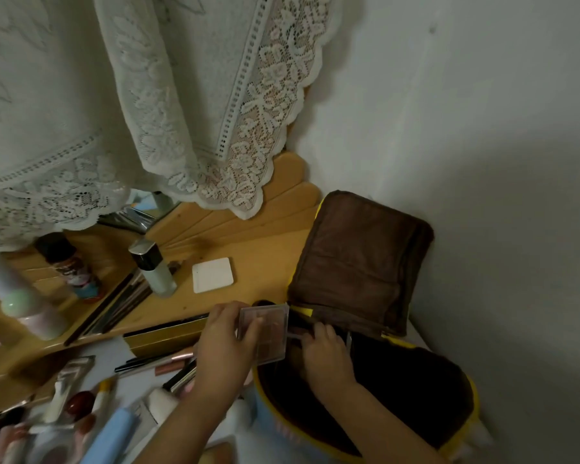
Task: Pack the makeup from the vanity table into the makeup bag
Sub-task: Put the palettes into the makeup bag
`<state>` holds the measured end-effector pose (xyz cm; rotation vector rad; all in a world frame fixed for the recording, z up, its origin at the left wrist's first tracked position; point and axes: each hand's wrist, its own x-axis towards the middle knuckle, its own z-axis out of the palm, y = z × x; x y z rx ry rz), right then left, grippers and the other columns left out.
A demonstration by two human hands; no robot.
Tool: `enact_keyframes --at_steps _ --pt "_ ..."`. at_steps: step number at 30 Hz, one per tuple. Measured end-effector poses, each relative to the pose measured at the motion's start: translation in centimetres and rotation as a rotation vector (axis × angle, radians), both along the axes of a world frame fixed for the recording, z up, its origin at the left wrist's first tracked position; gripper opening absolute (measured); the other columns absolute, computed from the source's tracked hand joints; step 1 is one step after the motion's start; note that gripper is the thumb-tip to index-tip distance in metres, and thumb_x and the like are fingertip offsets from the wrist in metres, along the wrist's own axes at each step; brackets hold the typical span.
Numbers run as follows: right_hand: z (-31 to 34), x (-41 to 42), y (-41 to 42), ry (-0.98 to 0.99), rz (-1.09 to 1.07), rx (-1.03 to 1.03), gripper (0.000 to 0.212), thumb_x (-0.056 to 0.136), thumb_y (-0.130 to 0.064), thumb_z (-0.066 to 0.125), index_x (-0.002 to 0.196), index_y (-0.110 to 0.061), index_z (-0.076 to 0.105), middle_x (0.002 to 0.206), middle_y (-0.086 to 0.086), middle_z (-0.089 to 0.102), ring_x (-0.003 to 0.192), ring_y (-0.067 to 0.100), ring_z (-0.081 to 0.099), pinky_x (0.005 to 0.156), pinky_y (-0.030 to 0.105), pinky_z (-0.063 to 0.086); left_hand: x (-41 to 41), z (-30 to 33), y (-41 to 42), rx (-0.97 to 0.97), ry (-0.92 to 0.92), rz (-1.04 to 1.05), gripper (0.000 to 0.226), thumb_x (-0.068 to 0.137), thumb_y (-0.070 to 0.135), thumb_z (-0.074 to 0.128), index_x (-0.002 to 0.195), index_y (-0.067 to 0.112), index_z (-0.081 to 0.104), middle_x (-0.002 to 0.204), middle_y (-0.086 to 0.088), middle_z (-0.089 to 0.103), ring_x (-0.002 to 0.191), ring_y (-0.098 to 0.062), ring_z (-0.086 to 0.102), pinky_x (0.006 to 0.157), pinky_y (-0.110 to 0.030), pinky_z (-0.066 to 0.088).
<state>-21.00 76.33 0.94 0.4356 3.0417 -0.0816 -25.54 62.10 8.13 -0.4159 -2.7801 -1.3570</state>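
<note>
Head view: left hand (226,333) pinches the clear eyeshadow palette (264,333) by its edges over the open makeup bag (359,262); right hand (325,349) curls inside, grip unclear; palette looks light, stiff, brittle, slippery

Two bare forearms in view, no sleeves to frame edge. Left hand (223,343) and right hand (325,354): no rings, watch, gloves.

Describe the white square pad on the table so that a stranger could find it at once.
Start at the brown makeup bag with its raised lid by the wall. Left of it, on the bare wooden table, lies the white square pad. It is flat and lies alone; the pale green bottle beside it stands upright.
</note>
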Motion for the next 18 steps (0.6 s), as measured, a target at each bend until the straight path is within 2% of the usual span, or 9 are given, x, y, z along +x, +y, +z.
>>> enact_keyframes --at_steps 2,4,5,6,8,9,11,15,18 --pt "-0.5 0.1 -0.5 0.012 -0.003 0.037 0.011 0.06 -0.024 0.064 0.06 -0.015 0.068 0.064 0.007 0.064 0.061 0.021 0.062 0.056 0.029 0.053 -0.4 -0.1 -0.1 0.017 -0.001 -0.015 0.009 0.086 0.02 0.061 0.085 0.025 0.054 0.095 -0.001 0.056 0.081 -0.011 0.05 0.06 -0.013 0.035" --pt "-0.8 0.0 -0.7 -0.02 0.004 0.007 0.015 0.052 -0.025 0.073 0.059 -0.016 0.064 0.059 0.009 0.062 0.056 0.021 0.061 0.055 0.029 0.053 -0.7 -0.4 -0.2 0.023 0.0 -0.036 0.01 0.086 0.02 0.061 0.083 0.026 0.053 0.093 -0.002 0.058 0.078 -0.009 0.051 0.058 -0.012 0.034" --pt "-0.6 0.0 -0.8 -0.064 -0.006 -0.011 0.025 0.049 -0.024 0.08 0.067 -0.016 0.064 0.066 0.01 0.064 0.062 0.024 0.063 0.059 0.031 0.054 -0.8 -0.5 -0.2 0.03 -0.011 -0.046 0.012 0.087 0.021 0.06 0.081 0.028 0.053 0.092 -0.001 0.059 0.077 -0.008 0.052 0.057 -0.013 0.034" --pt "-0.3 -0.1 -0.5 -0.068 -0.016 -0.018 0.03 0.059 -0.022 0.079 0.083 -0.012 0.064 0.082 0.015 0.065 0.077 0.029 0.064 0.07 0.035 0.053 -0.8 -0.6 -0.3 0.04 -0.029 -0.054 0.013 0.087 0.021 0.059 0.08 0.029 0.053 0.091 0.0 0.059 0.078 -0.006 0.053 0.057 -0.013 0.034" --pt "-0.6 -0.4 -0.1 -0.077 -0.003 -0.019 0.039 0.085 -0.015 0.058 0.121 -0.008 0.046 0.122 0.019 0.051 0.115 0.035 0.048 0.097 0.042 0.039 -0.9 -0.7 -0.4 0.061 -0.055 -0.068 0.012 0.088 0.022 0.058 0.08 0.03 0.053 0.09 0.002 0.061 0.08 -0.007 0.055 0.057 -0.015 0.037" --pt "-0.7 -0.5 0.1 -0.11 -0.007 -0.027 0.048 0.088 -0.014 0.053 0.132 -0.009 0.034 0.132 0.018 0.043 0.123 0.034 0.04 0.103 0.042 0.033 -1.0 -0.8 -0.4 0.07 -0.06 -0.076 0.011 0.088 0.022 0.058 0.08 0.03 0.054 0.09 0.002 0.062 0.082 -0.008 0.057 0.058 -0.017 0.039" --pt "-0.3 -0.7 0.2 -0.186 -0.032 -0.011 0.064 0.087 -0.018 0.058 0.14 -0.011 0.024 0.138 0.017 0.035 0.128 0.033 0.033 0.105 0.042 0.029 -1.0 -0.8 -0.5 0.097 -0.073 -0.09 0.014 0.088 0.022 0.058 0.079 0.031 0.054 0.089 0.003 0.063 0.083 -0.007 0.057 0.059 -0.018 0.042" --pt "0.1 -0.9 0.0 -0.354 -0.039 -0.045 0.074 0.079 -0.024 0.07 0.137 -0.009 0.026 0.138 0.019 0.031 0.128 0.033 0.031 0.104 0.039 0.031 -1.2 -1.1 -0.7 0.098 -0.087 -0.099 0.008 0.088 0.023 0.058 0.082 0.028 0.056 0.09 0.003 0.062 0.084 -0.01 0.058 0.063 -0.022 0.046" --pt "0.5 -1.0 0.0 -0.418 -0.05 -0.187 0.074 0.078 -0.022 0.072 0.134 -0.009 0.026 0.132 0.016 0.043 0.12 0.032 0.045 0.089 0.036 0.042 -1.4 -1.4 -0.9 0.091 -0.081 -0.099 0.0 0.088 0.023 0.058 0.087 0.023 0.058 0.092 0.001 0.062 0.085 -0.011 0.058 0.063 -0.023 0.047"
